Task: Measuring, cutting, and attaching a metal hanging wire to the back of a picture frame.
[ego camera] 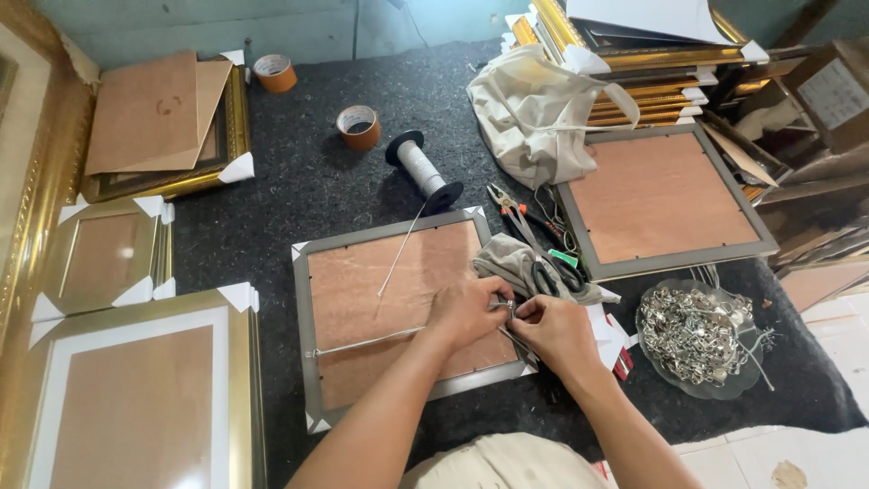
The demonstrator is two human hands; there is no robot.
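Note:
A grey picture frame (312, 299) lies face down on the dark felt table, its brown backing board up. A pale cord (362, 343) runs across the backing from the left rail to the right rail. My left hand (466, 308) and my right hand (552, 330) meet at the frame's right rail, both pinching the cord's end at a small metal fitting there. A loose piece of cord (398, 249) lies over the backing toward a black spool (423, 170) of the same cord behind the frame.
Pliers (507, 206), scissors (557, 272) and a grey rag (507, 263) sit right of the frame. A dish of metal hangers (697, 335) lies at right, a second grey frame (665, 199) behind it. Two tape rolls (359, 127) stand at the back; gold frames (145, 389) fill the left.

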